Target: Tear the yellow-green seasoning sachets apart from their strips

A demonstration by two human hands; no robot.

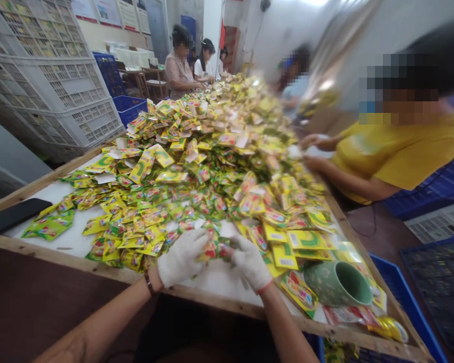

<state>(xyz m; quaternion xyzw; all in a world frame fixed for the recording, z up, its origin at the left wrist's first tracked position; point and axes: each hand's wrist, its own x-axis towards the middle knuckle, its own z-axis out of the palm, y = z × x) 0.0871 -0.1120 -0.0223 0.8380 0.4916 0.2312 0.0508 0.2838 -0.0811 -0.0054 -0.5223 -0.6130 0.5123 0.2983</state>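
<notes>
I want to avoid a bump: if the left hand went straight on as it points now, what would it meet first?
The left hand would likely meet the red-and-green packet at its fingertips first; exact depth is unclear.

Posters (127, 14) hang on the pale wall (94, 36) at back left, beyond stacked white crates (66, 80). A wooden chair (156, 81) and a white pillar (213, 30) stand farther back. Dark reddish floor (41, 297) surrounds the wood-edged counter (60, 255), and a bright light (313, 2) glows overhead

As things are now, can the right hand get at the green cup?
Probably yes: the right hand is near the green cup, and only low, flat packets show between them.
</notes>
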